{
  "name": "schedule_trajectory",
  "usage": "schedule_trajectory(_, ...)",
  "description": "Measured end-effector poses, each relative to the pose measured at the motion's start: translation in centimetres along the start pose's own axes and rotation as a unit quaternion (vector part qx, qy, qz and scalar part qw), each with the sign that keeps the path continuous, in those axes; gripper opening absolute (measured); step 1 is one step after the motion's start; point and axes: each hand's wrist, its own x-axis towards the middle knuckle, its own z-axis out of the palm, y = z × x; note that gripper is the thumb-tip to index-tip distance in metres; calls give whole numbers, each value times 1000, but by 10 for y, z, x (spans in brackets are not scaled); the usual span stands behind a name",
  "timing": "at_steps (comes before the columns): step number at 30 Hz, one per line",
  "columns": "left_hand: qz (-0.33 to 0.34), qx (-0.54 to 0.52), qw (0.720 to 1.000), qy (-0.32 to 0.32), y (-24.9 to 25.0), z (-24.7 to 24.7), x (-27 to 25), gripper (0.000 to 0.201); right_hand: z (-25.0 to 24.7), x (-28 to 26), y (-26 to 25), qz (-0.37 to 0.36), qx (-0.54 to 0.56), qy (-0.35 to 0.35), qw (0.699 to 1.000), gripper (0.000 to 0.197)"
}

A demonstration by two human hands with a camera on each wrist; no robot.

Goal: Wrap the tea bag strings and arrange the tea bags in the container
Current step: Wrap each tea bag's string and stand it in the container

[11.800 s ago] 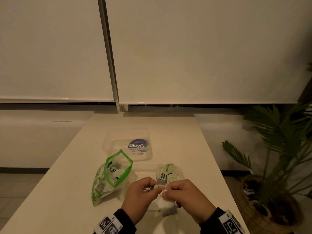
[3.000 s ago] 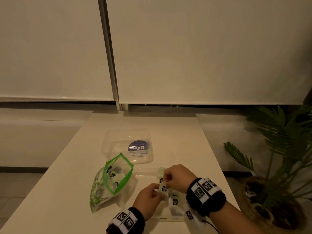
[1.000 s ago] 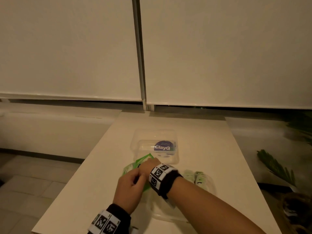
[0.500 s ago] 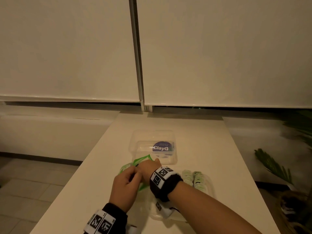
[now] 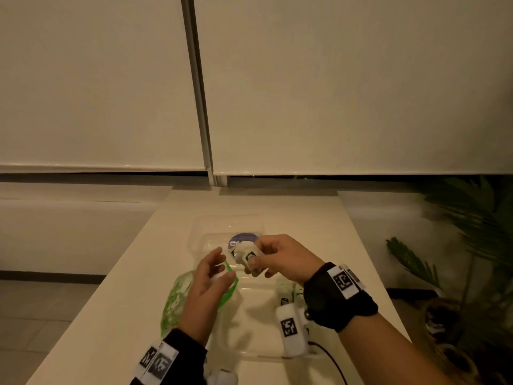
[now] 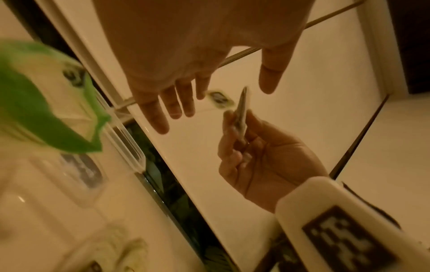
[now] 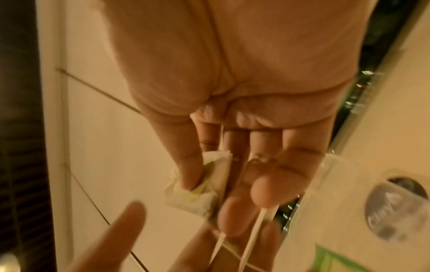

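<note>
While our right hand [image 5: 280, 259] pinches a tea bag [image 5: 248, 257] between thumb and fingers above the table [image 5: 133, 287], our left hand [image 5: 206, 284] sits just beside it, fingers loosely spread, gripping nothing we can make out. Right wrist view: thumb presses the tea bag [image 7: 202, 185] against the fingers, thin white string [image 7: 252, 237] trails from it across the left fingers [image 7: 111, 237]; whether they touch it, can't tell. Clear container [image 5: 249, 323] lies below our hands on the table, wrapped tea bags [image 5: 286, 291] lined up at its right side. Green zip pouch [image 5: 177, 298] lies left of the container, partly under the left hand. Clear lid [image 5: 219, 232] with a round blue label sits farther back. Potted plant [image 5: 472, 245] at right, off the table.
</note>
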Motion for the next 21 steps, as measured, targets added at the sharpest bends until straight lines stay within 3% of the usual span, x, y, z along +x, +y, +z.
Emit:
schedule_trajectory(2,-33,-51,996,-70,2,15,3,74,4,-16,4,11,94,-3,996,6)
schedule_trajectory(4,-68,-111,983,-129,1,30,5,65,11,-30,11,15,174,-5,985,9)
schedule_trajectory(7,-110,-202,966,-117,3,48,1,45,22,-46,25,19,245,9,969,14)
schedule_trajectory(9,-117,-176,971,-110,4,58,-4,29,26,-54,35,18,271,42,962,12)
schedule_trajectory(16,-143,-117,975,-120,-7,70,-25,32,29,-76,59,52,327,165,929,6)
schedule_trajectory(21,-154,-10,982,-110,-14,62,-28,40,26,-86,67,44,271,162,948,29)
